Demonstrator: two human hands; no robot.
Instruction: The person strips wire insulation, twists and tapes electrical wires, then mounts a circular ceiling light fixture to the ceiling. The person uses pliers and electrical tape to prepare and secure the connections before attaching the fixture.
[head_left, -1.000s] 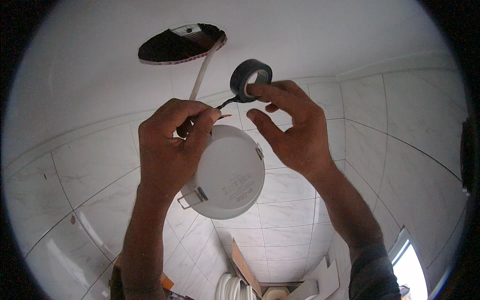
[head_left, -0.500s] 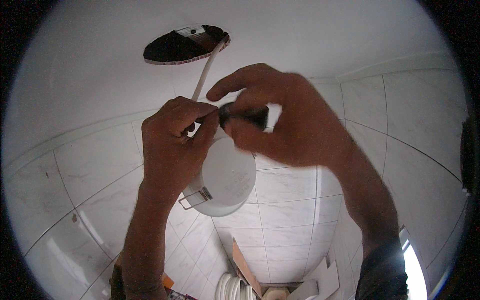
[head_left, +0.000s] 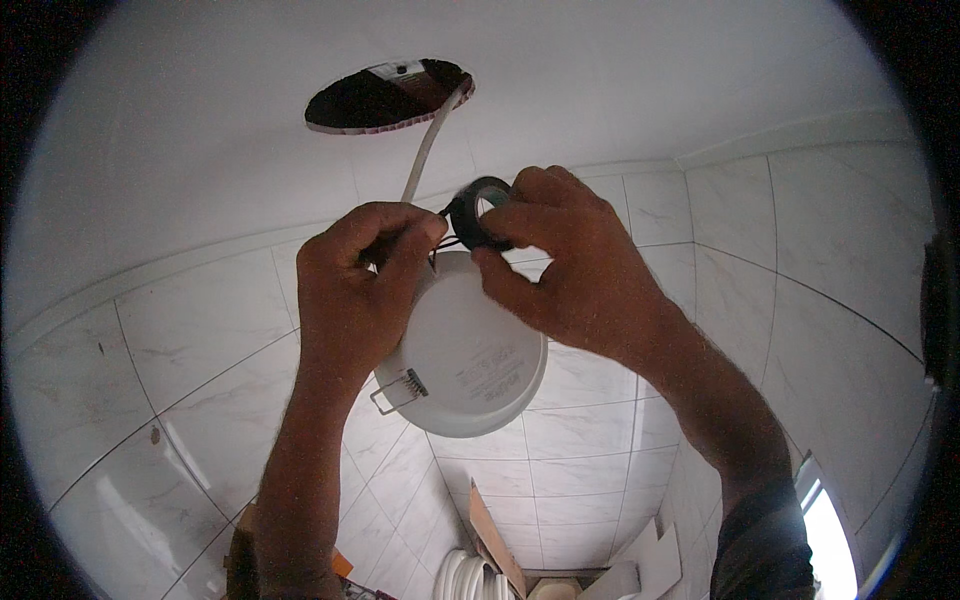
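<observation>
A white cable (head_left: pixel 424 152) comes down from the round hole (head_left: pixel 365 103) in the ceiling to my left hand (head_left: pixel 352 285). That hand is closed, thumb and finger pinching the wire ends, with thin dark wires (head_left: pixel 447 241) showing at the fingertips. In my right hand (head_left: pixel 580 265) is a roll of black electrical tape (head_left: pixel 464 217), gripped by thumb and fingers right beside the pinched wires. Below both hands hangs a round white ceiling light (head_left: pixel 470 345), its back toward me, with a metal spring clip (head_left: pixel 400 392) at its left edge.
White marbled wall tiles (head_left: pixel 590 430) surround the space below the pale ceiling (head_left: pixel 640 80). Far down are a coil of white hose or cable (head_left: pixel 465 578), a brown board (head_left: pixel 497 535) and a white box-like piece (head_left: pixel 655 560). A bright opening (head_left: pixel 828 535) shows at lower right.
My right hand has turned and shifted slightly, so the tape roll's ring now shows plainly. The light appears a little farther right; my left hand keeps its pinch.
</observation>
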